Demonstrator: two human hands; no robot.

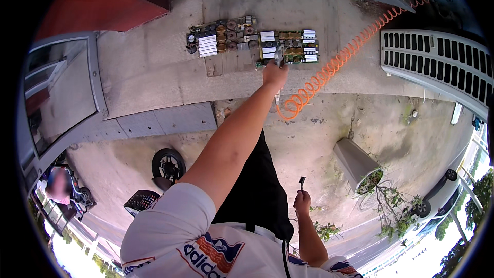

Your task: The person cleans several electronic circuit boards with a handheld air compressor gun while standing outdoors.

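Left fingers (281, 70) grip a blowgun (279, 55) over the board's (294, 51) edge, right fingers (303, 199) a brush (302, 181).

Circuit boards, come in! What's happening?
Left hand gripping air gun. Right hand holding brush. Circuit boards lying on ground, partly hidden by air gun.

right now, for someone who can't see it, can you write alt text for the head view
A person's left hand holds a grey tool on an orange coiled hose over circuit boards laid out on the ground. The right hand, lower in the picture, holds a small brush; a wheel and a potted plant are nearby.
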